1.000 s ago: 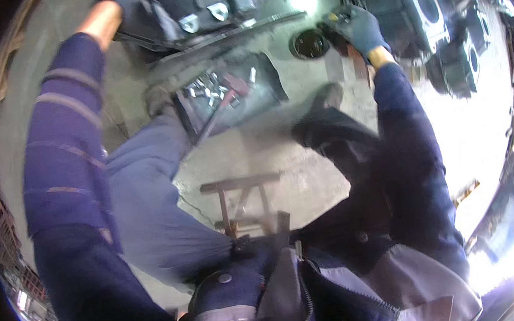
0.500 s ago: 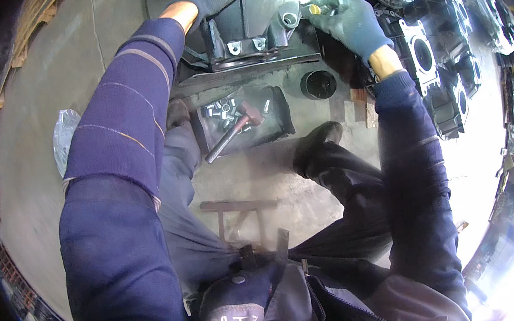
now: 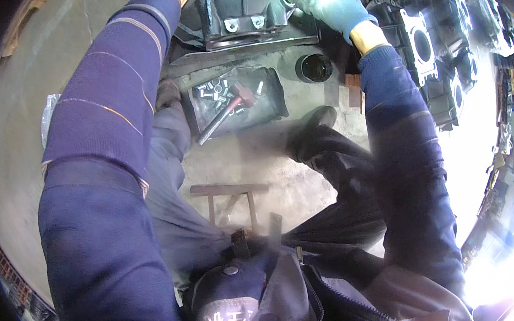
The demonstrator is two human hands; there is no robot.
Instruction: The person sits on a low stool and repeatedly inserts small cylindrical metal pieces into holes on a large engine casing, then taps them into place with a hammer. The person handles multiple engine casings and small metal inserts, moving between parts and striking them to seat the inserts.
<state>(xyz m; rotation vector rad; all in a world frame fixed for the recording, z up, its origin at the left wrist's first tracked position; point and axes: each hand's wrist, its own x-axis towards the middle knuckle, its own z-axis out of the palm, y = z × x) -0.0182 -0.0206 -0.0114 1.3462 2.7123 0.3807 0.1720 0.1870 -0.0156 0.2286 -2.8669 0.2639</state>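
A large dark metal housing (image 3: 256,1) with bolt lugs along its near side rests at the top of the view. My right hand (image 3: 334,5), in a pale grey-blue glove, is at the round boss on the housing's right. Its fingers are closed in a pinch there, around a small yellow-ended piece now mostly hidden by the glove. My left arm (image 3: 106,95) reaches up to the housing's left side. Past the wrist, nearly the whole left hand lies beyond the top edge, so its fingers are hidden.
Between my feet and the housing sits a shallow tray (image 3: 273,110) with several bolts and a hammer (image 3: 227,110). A dark round can (image 3: 314,68) stands to its right. More dark castings (image 3: 445,46) are stacked at right. A low metal frame (image 3: 229,190) stands between my legs.
The view has tilted, so the scene sits higher in it. My right hand has brought the small yellow-ended piece left to the housing's boss. My left hand has slipped almost out of view.
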